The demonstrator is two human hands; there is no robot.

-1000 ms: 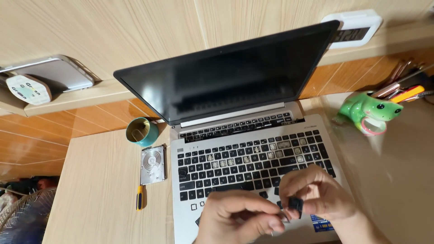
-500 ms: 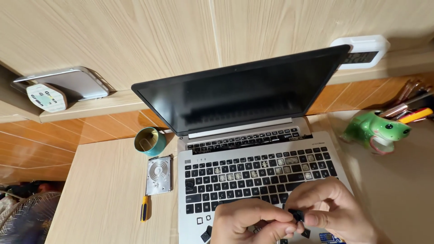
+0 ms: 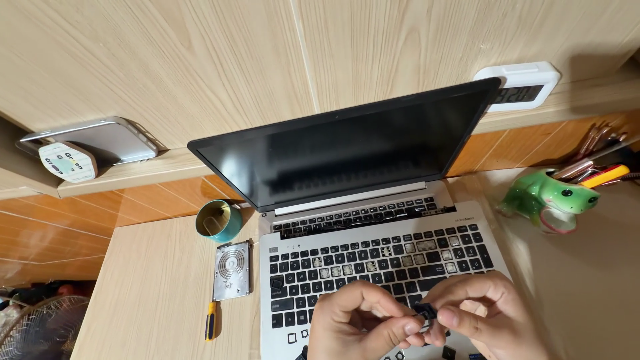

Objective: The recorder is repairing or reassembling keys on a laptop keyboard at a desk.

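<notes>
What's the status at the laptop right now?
Both hands pinch one black keycap: left hand, right hand. Over laptop with several keys missing. Nothing between them.

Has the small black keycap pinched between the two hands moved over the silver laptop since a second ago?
Cannot tell for sure: the head camera shifted. The small black keycap sits over the silver laptop's lower keyboard rows, much as before, between left hand and right hand.

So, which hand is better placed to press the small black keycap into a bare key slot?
Probably the right hand: its fingertips pinch the keycap from above, just beside the left hand, over the laptop keyboard.
</notes>
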